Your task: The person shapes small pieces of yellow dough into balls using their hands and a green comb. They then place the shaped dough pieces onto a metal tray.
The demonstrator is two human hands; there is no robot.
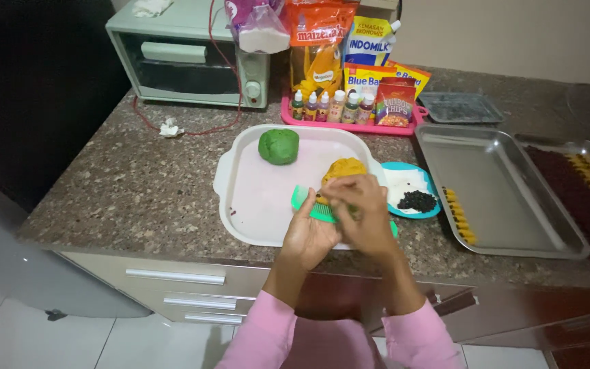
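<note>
**Both hands busy with a green comb over the white tray**

Looking down from the head camera, the person in pink sleeves is working right at the front edge of a speckled stone counter [145, 184]. The left hand [311, 236] is gripping a green plastic comb [308, 205] – fingers curled around it from below, so that hand is closed on the comb. The right hand [358, 208] is sitting on top, fingers bent and pressing down against the comb's teeth. There might be a small bit of dough pinched under those fingers, but they're covering the spot, so I can't tell if that hand is actually holding anything.

The comb is hovering over the near right part of a white tray [254, 198]. On that tray a green dough ball [278, 146] is resting at the back, and a yellow-orange dough lump [343, 168] is lying just behind the hands.

Just right of the tray, a small blue plate [404, 171] is holding a pile of dark bits [417, 200]. Further right, a steel baking pan [500, 198] is carrying a short column of small yellow pieces [459, 216] along its left side – and a second pan [585, 198] beside it is filling up with dark red and yellow ones.

At the back, a pale green toaster oven [186, 61] and a pink tray of little colouring bottles [329, 106] are standing near some packets.
</note>
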